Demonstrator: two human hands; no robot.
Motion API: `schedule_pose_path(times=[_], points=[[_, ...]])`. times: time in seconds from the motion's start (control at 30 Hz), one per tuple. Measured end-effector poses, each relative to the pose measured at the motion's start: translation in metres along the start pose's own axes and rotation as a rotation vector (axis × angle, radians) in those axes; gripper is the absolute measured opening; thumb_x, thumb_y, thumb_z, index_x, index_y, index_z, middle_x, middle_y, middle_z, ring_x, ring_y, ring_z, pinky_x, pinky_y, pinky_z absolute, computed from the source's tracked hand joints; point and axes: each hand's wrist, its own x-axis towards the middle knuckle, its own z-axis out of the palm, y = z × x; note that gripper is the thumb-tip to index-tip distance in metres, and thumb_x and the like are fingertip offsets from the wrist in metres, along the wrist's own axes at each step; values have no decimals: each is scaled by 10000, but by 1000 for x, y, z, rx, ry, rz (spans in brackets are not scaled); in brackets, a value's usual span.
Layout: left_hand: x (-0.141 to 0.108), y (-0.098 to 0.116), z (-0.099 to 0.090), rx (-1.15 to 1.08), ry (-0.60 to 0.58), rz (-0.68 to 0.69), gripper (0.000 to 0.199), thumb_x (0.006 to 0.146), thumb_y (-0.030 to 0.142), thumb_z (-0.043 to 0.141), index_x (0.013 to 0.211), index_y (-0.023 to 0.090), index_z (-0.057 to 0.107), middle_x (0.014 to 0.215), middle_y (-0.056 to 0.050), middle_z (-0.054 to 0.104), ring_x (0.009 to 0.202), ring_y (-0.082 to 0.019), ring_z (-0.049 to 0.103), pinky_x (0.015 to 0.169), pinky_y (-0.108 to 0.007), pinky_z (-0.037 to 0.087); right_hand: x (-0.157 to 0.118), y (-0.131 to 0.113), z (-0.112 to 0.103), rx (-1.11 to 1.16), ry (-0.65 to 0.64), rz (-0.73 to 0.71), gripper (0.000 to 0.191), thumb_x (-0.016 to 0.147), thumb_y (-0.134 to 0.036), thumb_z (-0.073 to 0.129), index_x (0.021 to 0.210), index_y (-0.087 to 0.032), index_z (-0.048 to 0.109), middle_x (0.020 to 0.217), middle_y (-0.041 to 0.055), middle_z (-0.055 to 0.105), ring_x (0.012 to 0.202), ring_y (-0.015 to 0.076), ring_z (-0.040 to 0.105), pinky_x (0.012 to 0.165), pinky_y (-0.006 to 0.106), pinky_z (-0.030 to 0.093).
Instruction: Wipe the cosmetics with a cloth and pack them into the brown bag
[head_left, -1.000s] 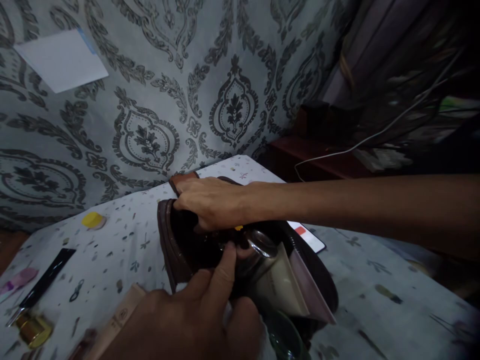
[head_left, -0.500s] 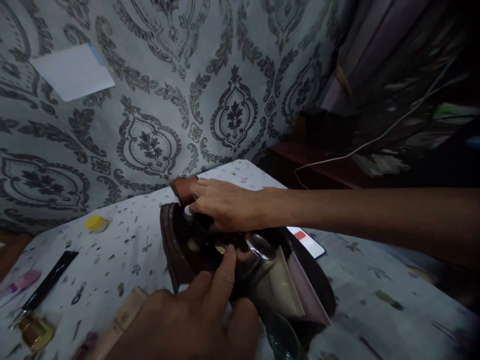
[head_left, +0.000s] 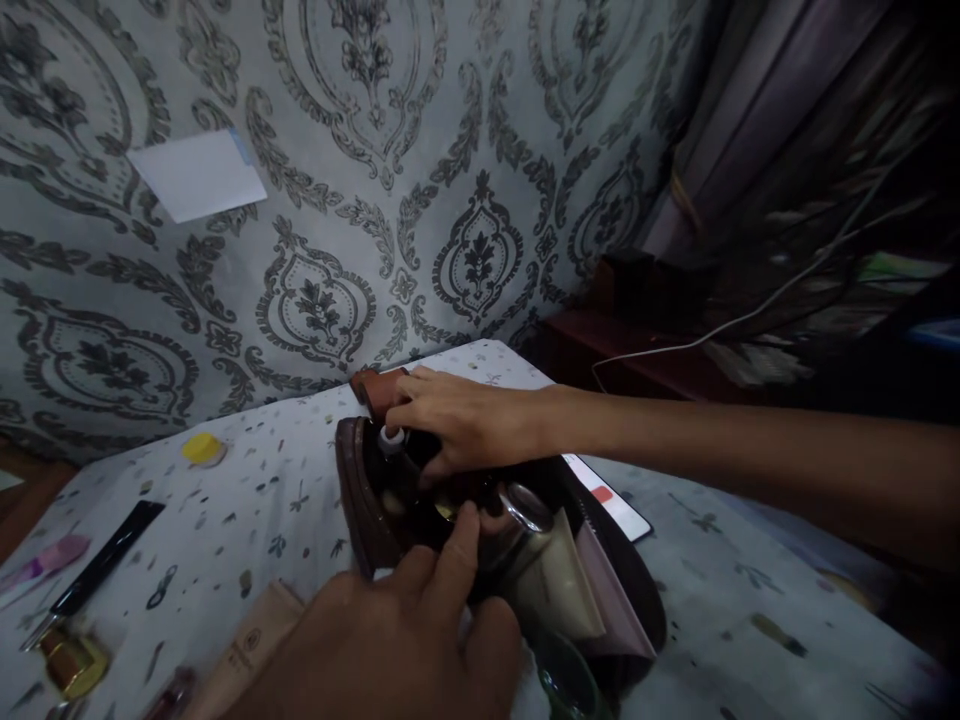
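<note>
A dark brown zip bag stands unzipped on the table, packed with toiletries. My right hand reaches into its far side with curled fingers around a dark bottle with a white cap. Its fingertips also meet a tan-brown flap or case at the back. My left hand lies over the near side, index finger stretched into the bag and the other fingers bent. Something white shows under it; what it grips is hidden. Beside its fingertip are a silver-rimmed jar or lid, a cream tube and a pink tube.
A phone lies behind the bag. A yellow-capped jar, a black tube, a gold-topped bottle, a beige tube and a pink item lie left. Green glass is near the bag's front. A patterned wall backs the table.
The view has shifted slightly, so the bag and wall sit a little lower and to the right. Both hands keep nearly the same places at the bag.
</note>
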Motion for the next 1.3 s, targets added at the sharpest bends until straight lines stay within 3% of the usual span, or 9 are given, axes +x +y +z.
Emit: schedule_pose_path(times=[0.17,0.3,0.47,0.6,0.8,0.93,1.03,1.17,1.3], points=[[-6,-11,25,-165,18,33,178,886,240,538,1022,208,649,1487,-190,486,923,-288,710,526,-287,552,-14,7,-22,251,249,117,145,855,-201,655,971,-149,724,927,25,707,861,145,623,789,260,462],[-6,-11,21,-153,11,17,187,875,271,551,1026,206,641,1456,-203,513,915,-297,704,501,-287,526,-38,9,-29,278,444,251,169,854,-239,601,788,-149,729,737,1,700,696,129,623,667,242,455],[-7,-8,6,-137,-17,11,184,876,248,539,1037,205,618,1422,-169,555,951,-261,692,553,-257,524,-71,-7,-16,368,470,276,246,887,-318,601,724,-165,703,807,40,723,760,155,655,712,258,493],[-8,-6,-9,-201,-16,9,197,864,215,528,1037,204,621,1370,-153,596,963,-259,690,640,-297,561,-91,-27,-3,360,458,227,248,941,-334,565,837,-180,728,925,68,729,840,169,665,765,277,510],[-11,-1,-29,-339,1,-67,389,827,106,474,1170,219,619,1355,-95,625,1104,-240,663,841,-315,569,-106,-44,2,285,427,184,272,982,-333,517,914,-192,740,979,87,733,933,197,656,820,313,515],[-35,-4,-28,-507,267,-282,457,880,250,464,1316,292,595,1417,-40,589,1248,-266,584,1010,-391,513,-114,-51,-2,307,510,244,280,975,-369,526,932,-190,737,974,85,733,922,199,667,809,307,521],[-67,-10,-21,-646,509,-569,419,877,470,521,1225,299,680,1276,-46,680,1192,-321,610,1019,-425,503,-124,-62,-4,324,599,270,276,968,-400,536,950,-210,736,986,75,738,904,200,683,793,309,537],[-111,-16,3,-818,582,-937,381,778,591,623,937,270,752,956,-46,748,936,-321,680,836,-385,577,-140,-92,-1,305,693,257,228,965,-357,547,884,-244,727,980,65,736,918,214,690,776,325,555],[-148,-12,37,-932,706,-1242,470,634,602,721,936,243,736,1025,-60,740,980,-318,655,771,-355,574,-151,-130,16,306,734,184,165,955,-240,550,918,-255,710,984,63,728,962,214,684,802,342,568]])
